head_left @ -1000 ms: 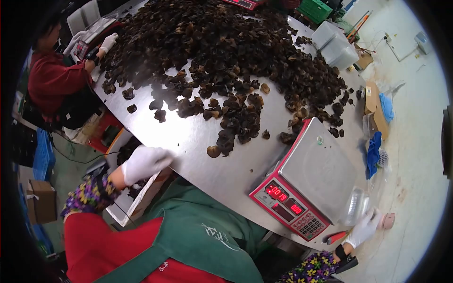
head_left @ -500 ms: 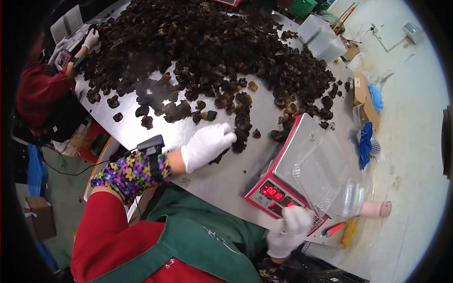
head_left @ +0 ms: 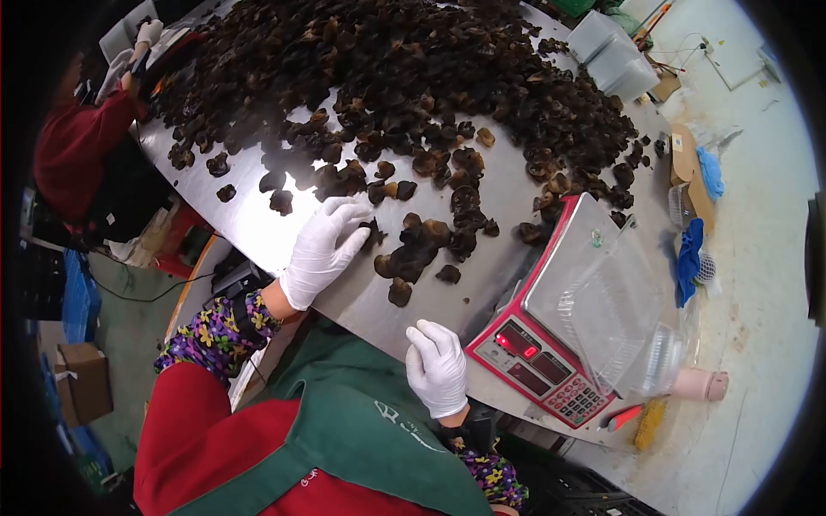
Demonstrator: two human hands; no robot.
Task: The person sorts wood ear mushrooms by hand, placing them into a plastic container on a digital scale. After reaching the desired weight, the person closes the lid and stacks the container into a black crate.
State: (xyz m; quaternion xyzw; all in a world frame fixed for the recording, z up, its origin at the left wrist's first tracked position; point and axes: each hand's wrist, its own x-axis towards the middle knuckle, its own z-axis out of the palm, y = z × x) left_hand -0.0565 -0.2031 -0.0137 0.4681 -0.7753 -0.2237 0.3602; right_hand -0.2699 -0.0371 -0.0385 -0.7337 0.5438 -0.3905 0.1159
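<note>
My left hand (head_left: 325, 251), in a white glove, is at the near side of the table with a dark brown wood ear mushroom (head_left: 372, 234) between its thumb and fingers. Just right of it lies a small group of wood ear mushrooms (head_left: 415, 249). My right hand (head_left: 437, 365), also gloved, hovers at the table's near edge, its fingers loosely bent and nothing visible in them. To its right stands a red weighing scale (head_left: 538, 365) with a lit red display. A clear plastic tray (head_left: 602, 318) lies tilted across the scale's metal plate.
A large heap of wood ear mushrooms (head_left: 387, 77) covers the far part of the metal table (head_left: 353, 297). Clear containers (head_left: 611, 56) stand at the far right. Near the scale are a pink bottle (head_left: 699, 384) and an orange-handled tool (head_left: 624, 419). A co-worker's gloved hand (head_left: 150, 33) is at upper left.
My right hand has left the scale's keypad and moved left. My left hand has shifted left, uncovering the small mushroom group. The scale's display no longer reads -0.010.
</note>
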